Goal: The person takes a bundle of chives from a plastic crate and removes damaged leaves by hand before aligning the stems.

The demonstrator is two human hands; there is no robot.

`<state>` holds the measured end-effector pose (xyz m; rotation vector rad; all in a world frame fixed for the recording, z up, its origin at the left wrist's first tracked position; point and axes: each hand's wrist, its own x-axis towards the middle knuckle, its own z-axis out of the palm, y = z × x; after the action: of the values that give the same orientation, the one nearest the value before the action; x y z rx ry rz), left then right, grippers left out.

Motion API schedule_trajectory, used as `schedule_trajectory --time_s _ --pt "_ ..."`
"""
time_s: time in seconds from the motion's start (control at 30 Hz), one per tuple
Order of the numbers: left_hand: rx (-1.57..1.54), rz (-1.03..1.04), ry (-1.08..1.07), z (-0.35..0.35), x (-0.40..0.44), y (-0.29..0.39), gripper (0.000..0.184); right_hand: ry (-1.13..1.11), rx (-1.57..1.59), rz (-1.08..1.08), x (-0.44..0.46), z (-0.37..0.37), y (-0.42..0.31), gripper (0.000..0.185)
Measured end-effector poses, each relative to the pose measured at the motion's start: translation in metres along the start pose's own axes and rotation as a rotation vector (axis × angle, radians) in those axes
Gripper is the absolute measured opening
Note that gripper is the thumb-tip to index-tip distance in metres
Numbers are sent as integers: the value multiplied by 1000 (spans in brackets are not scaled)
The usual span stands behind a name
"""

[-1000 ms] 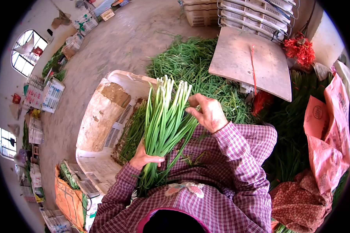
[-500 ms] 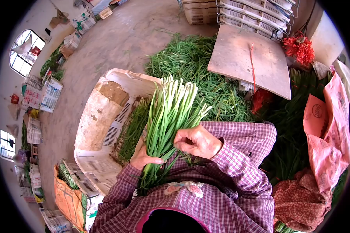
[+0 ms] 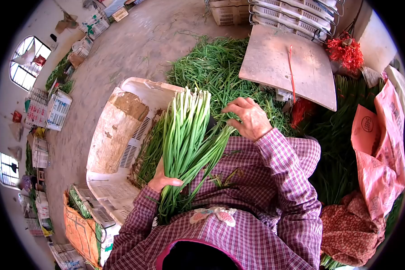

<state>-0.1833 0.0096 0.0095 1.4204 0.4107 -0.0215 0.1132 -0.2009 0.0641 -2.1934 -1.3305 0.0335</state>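
Right of the pale crate [image 3: 110, 186], had plenty of green stalks [image 3: 207, 63] left heaped loose on the floor [image 3: 135, 49]. At its right edge, had one bunch [image 3: 184, 135] gathered, mostly level-ended, clamped in the left hand [image 3: 162, 182]. Farther right, had the right hand [image 3: 253, 120] up with thumb and forefinger parted; could not tell of any grip on outlying strands [image 3: 221, 143].

Right hand [image 3: 253, 120] now higher and farther right, fingers [image 3: 235, 108] less curled.
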Motion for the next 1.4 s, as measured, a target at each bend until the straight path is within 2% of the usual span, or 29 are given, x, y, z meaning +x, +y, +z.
schedule_trajectory --time_s 0.03,0.07,0.1,0.17,0.23,0.33,0.43,0.57,0.7,0.83,0.9,0.93,1.0,1.03,1.1,1.13,1.17,1.2,1.23,1.3,1.33,1.4 --pt "10 13 -4 -1 -1 -2 88 -20 -25 -111 5 7 -1 34" --pt "14 19 -6 -3 0 -4 87 -111 7 -103 9 15 -4 31" --pt "19 24 -7 -5 0 -6 87 -112 9 -103 12 19 -6 31" --pt "27 13 -53 -12 0 -12 88 -273 -21 -233 18 28 -6 25" --pt "1 -11 -66 -16 -2 -17 89 -300 -11 -243 24 32 -3 18" --pt "-5 -4 -52 -16 -2 -18 91 -232 211 -183 28 34 4 13" --pt "-7 -15 -22 -5 -1 -8 95 -109 244 -179 26 39 6 13" --pt "-43 -109 -10 3 0 2 101 -22 118 -193 24 51 8 16" --pt "-21 -118 -22 3 4 2 103 84 50 -203 23 57 13 17" --pt "-44 -166 -29 2 2 -9 97 278 75 -71 35 51 39 13" --pt "-37 -171 -28 -1 1 -20 95 342 135 175 36 30 61 13" --pt "-55 -151 -5 -1 1 -23 99 475 159 187 36 23 82 12" --pt "-116 -168 24 -1 1 -27 107 545 206 413 34 -12 96 11" --pt "-119 -169 25 0 0 -28 107 519 67 457 32 -27 101 17" --pt "-129 -208 1 1 1 -26 107 327 -383 479 24 -39 98 30" --pt "-132 -209 2 2 1 -25 107 328 -484 376 18 -36 94 38" --pt "-122 -212 -15 2 2 -24 107 341 -425 282 15 -29 87 33" --pt "-114 -214 -31 2 3 -24 107 228 -330 286 14 -26 70 26" --pt "-119 -216 -27 3 4 -24 107 229 -158 168 13 -13 60 20" --pt "-87 -205 -32 3 2 -24 106 61 113 57 8 10 36 19" --pt "-87 -207 -29 4 2 -23 106 -91 148 103 7 17 23 22" --pt "-80 -114 -15 7 2 -22 105 -177 44 74 7 29 3 26"
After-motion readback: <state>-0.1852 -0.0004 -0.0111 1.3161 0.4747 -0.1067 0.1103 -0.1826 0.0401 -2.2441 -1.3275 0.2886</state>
